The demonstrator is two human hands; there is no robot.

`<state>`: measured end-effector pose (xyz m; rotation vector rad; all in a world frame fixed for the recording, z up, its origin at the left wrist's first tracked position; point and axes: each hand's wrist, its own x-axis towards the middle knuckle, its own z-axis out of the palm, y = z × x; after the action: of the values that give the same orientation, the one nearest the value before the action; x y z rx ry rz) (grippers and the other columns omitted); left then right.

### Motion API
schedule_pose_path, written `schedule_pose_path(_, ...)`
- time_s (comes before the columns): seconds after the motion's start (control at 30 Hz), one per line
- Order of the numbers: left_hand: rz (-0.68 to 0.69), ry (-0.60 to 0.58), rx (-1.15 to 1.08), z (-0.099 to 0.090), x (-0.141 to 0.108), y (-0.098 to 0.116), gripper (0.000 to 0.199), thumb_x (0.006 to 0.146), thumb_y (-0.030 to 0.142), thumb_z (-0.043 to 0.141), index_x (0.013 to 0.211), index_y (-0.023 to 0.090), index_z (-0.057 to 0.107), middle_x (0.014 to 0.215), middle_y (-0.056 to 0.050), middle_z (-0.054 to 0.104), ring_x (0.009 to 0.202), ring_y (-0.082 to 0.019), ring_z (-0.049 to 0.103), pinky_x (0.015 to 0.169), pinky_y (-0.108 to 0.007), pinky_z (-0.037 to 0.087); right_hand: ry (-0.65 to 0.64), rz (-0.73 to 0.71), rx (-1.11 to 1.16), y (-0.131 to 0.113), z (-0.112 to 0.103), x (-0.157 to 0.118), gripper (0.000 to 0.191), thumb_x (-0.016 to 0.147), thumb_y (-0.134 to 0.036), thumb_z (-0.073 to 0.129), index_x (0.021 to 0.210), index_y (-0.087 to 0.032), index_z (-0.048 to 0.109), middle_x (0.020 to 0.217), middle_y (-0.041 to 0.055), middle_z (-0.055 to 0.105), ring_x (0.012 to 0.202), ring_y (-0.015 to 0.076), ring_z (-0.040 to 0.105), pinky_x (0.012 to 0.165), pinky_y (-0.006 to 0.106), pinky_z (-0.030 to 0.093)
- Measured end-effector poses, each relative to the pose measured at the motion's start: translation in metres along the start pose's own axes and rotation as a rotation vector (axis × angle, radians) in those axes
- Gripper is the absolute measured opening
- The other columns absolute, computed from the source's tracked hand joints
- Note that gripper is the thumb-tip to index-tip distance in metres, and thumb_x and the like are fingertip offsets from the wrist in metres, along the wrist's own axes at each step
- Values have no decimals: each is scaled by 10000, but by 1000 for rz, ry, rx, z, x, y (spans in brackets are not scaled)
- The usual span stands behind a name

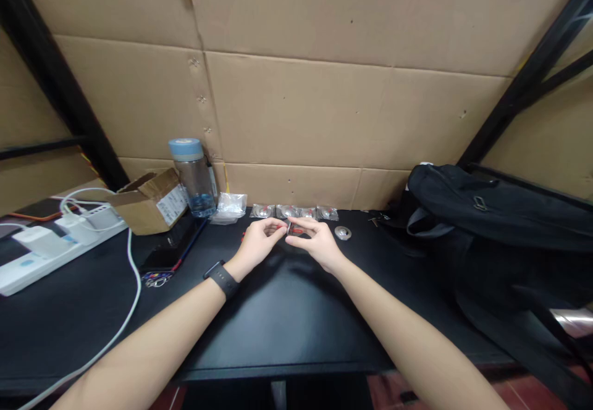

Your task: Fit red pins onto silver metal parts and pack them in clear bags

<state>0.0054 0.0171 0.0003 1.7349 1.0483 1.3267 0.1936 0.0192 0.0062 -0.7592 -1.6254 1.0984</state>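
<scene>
Above the black table my left hand (257, 241) and my right hand (320, 242) meet, fingertips pinched together around a small shiny metal piece (290, 228). Its exact kind is too small to tell. Both hands are closed on it, the left from one side and the right from the other. Something red shows behind the fingers, mostly hidden by them. Just right of my right hand lies a round silver metal disc (343, 233) with a raised centre. Beyond the hands, several clear packets (263, 211) with round metal parts inside form a row along the cardboard wall.
Left of the hands are clear plastic bags (230, 206), a blue-lidded bottle (194, 178), an opened cardboard box (151, 203), a dark phone (169, 246) and a white power strip (69, 246) with a trailing cable. A black backpack (500, 231) takes up the right side.
</scene>
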Motion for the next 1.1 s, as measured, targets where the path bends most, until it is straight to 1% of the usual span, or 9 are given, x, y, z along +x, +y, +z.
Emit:
schedule_pose_path(0.1,19,-33,84,-3,0,1,236,889,356,645,1011,171,726,985,-78,775,891,-219,729,861,-345,571,0,-55,-132,0,-2,1,507,725,-313,862,1215,-261,742,1164,72,686,1090,234,671,1070,441,508)
schedule_pose_path(0.17,94,-58,276,-8,0,0,233,899,310,615,1072,190,715,1048,-77,763,950,-230,717,902,-367,549,-14,-48,-155,-2,-4,2,475,743,-298,839,1207,-262,746,1163,74,672,1076,230,673,1025,426,543)
schedule_pose_path(0.3,286,-137,762,-15,1,-6,403,896,217,579,1298,215,610,1345,-118,640,1275,-294,569,1064,-472,412,-53,-20,-190,-3,-14,5,448,731,-236,808,1176,-268,761,1209,73,625,1063,218,673,947,383,591)
schedule_pose_path(0.4,311,-232,909,-13,1,-15,371,972,262,503,1332,213,577,1442,-137,564,1409,-312,441,1094,-516,349,-89,-36,-318,-3,-26,7,444,710,-172,781,1143,-272,776,1182,66,625,1032,205,677,943,381,593)
schedule_pose_path(0.47,302,-297,927,-10,1,-19,333,1005,288,458,1297,220,603,1408,-129,595,1390,-305,465,1091,-515,346,-114,-74,-454,-4,-34,9,452,699,-140,771,1129,-276,782,1171,69,638,1030,213,672,932,380,592)
schedule_pose_path(0.6,301,-365,867,-7,-1,-16,344,1013,310,444,1289,222,629,1351,-123,638,1213,-270,604,1040,-444,414,-166,-107,-636,-9,-43,10,538,664,-99,775,1180,-251,756,1108,72,706,940,213,685,870,355,587)
schedule_pose_path(0.7,332,-366,869,-5,-4,-8,345,998,312,473,1265,200,662,1318,-138,658,1162,-283,610,1014,-431,436,-199,-71,-665,-13,-45,10,507,647,-88,774,1136,-223,759,1010,51,751,823,190,690,804,322,574)
schedule_pose_path(0.83,367,-391,891,-1,-8,-2,323,1000,285,474,1238,236,686,1254,-114,680,1196,-293,575,1004,-444,430,-189,-25,-745,-17,-48,9,463,628,-116,795,1078,-220,765,925,29,768,797,192,688,773,299,542)
schedule_pose_path(1.1,353,-475,769,-2,-9,-8,359,1006,318,478,1309,263,662,1337,-110,588,1104,-242,638,991,-386,485,-227,64,-777,-18,-58,9,360,603,-219,860,953,-206,777,792,10,744,730,177,668,690,263,497)
